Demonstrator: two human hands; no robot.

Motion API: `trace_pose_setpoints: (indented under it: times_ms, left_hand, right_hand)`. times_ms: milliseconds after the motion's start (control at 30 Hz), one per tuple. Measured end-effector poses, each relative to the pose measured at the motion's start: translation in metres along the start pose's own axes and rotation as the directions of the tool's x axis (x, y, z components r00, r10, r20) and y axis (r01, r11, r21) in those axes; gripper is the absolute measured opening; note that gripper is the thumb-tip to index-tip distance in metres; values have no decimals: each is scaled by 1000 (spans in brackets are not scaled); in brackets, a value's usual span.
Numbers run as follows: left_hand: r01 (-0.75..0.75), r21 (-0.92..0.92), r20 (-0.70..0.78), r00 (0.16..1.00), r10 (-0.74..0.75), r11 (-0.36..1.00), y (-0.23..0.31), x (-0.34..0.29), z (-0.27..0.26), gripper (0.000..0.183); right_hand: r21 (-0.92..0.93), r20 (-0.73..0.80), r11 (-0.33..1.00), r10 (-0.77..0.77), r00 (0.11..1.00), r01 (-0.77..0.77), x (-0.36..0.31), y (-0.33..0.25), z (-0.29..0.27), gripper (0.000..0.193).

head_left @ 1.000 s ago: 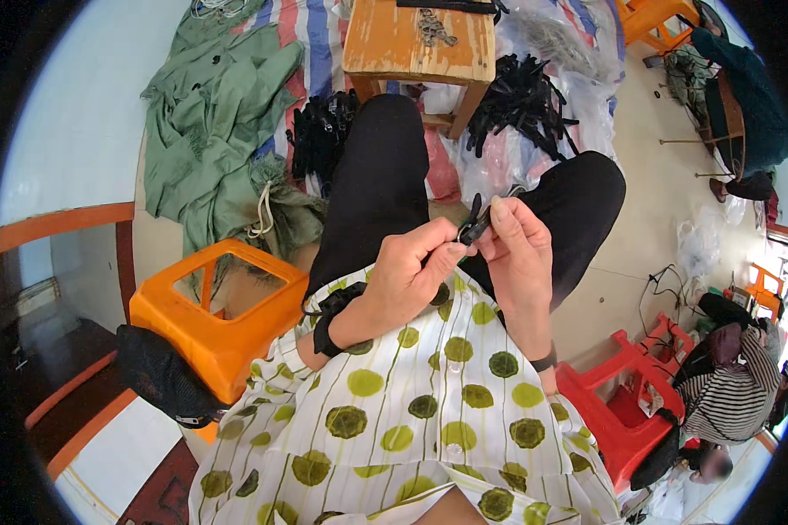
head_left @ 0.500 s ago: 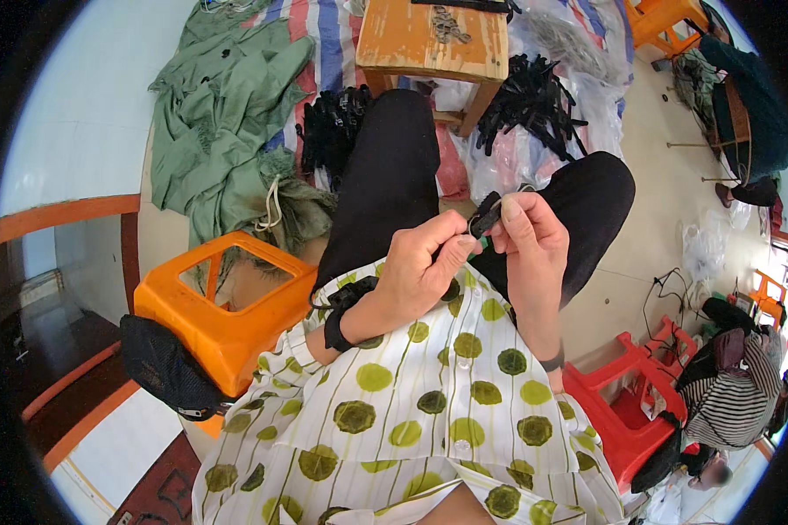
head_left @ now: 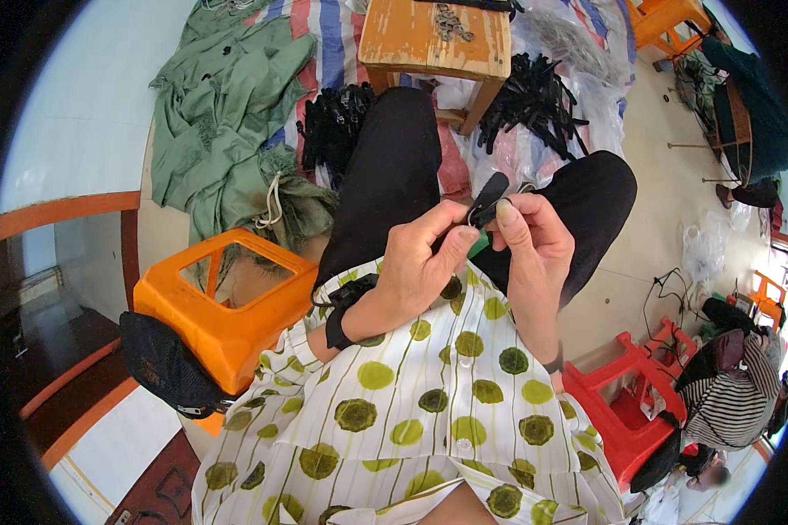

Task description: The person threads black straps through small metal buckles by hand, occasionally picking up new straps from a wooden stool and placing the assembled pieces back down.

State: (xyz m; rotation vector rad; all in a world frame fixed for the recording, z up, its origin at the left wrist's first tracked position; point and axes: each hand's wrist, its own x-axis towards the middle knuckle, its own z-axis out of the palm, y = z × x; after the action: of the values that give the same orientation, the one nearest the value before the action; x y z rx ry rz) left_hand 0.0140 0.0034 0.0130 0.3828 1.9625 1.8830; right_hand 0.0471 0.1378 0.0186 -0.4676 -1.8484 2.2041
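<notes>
Pale tiled floor [head_left: 648, 219] all around, crowded with cloth and stools. At the centre, above the lap in black trousers, a small black strap piece [head_left: 488, 198] with a little metal clip at its lower end, held up between both hands. Looks narrow, flat, matt black, slightly bent. Probably very light and soft, easy to bend, with only the metal part stiff; best taken near the clip, where fingers can press firmly. Left hand [head_left: 425, 262] closed in a pinch, thumb and forefinger pressed on the lower end of the piece. Right hand [head_left: 530, 245] also pinching, fingertips tight on the same end from the other side, other fingers curled.

Further out: a heap of similar black strap pieces [head_left: 534, 101] on clear plastic, a second dark heap [head_left: 333, 131] left of the knee. Beyond the knees, a wooden stool [head_left: 436, 39] with small metal parts on top. To the left, green garments [head_left: 228, 114] on a striped sheet, and an orange plastic stool [head_left: 223, 302]. At right, a red plastic stool [head_left: 617, 411].
</notes>
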Motion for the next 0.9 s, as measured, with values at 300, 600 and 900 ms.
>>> trace_pose_setpoints:
  times_ms: [300, 600, 900]
  left_hand:
    - [-86, 121, -214, 970, 111, 989, -12, -2, 8, 17]
    - [-176, 197, -250, 942, 223, 965, -15, 1, 12, 14]
    - [-131, 211, -125, 979, 160, 969, -11, 1, 6, 19]
  right_hand:
    - [499, 213, 812, 222, 952, -301, -5, 8, -1, 10]
    - [290, 266, 869, 330, 906, -402, -1, 3, -5, 12]
    - [345, 232, 853, 327, 916, -392, -4, 2, -2, 11]
